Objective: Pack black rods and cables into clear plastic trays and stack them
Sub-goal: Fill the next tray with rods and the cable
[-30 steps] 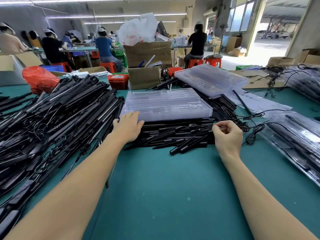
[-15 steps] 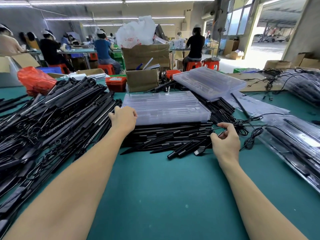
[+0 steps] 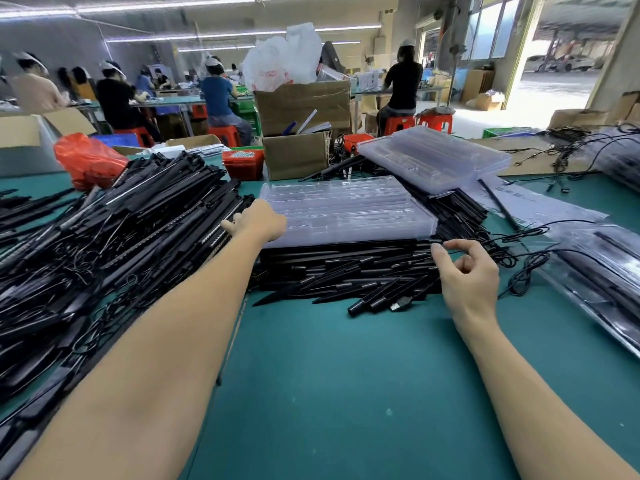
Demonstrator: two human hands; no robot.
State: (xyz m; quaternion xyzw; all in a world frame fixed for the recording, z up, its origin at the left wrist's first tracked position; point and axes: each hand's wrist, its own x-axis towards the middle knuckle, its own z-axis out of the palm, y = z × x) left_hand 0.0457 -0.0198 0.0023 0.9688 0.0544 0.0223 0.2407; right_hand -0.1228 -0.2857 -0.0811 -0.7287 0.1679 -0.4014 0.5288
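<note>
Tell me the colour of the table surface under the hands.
The table surface is teal green, seen in the head view.

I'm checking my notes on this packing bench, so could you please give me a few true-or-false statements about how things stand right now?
1. A stack of clear plastic trays lies on top of a pile of black rods. True.
2. The left hand is at the left edge of that tray stack. True.
3. The right hand lies flat on top of the trays. False: it is beside the rod pile's right end, thumb and forefinger pinching a thin black cable.
4. The tabletop is bright red. False: it is teal green.
5. A second clear tray stack sits farther back, to the right. True.
</note>
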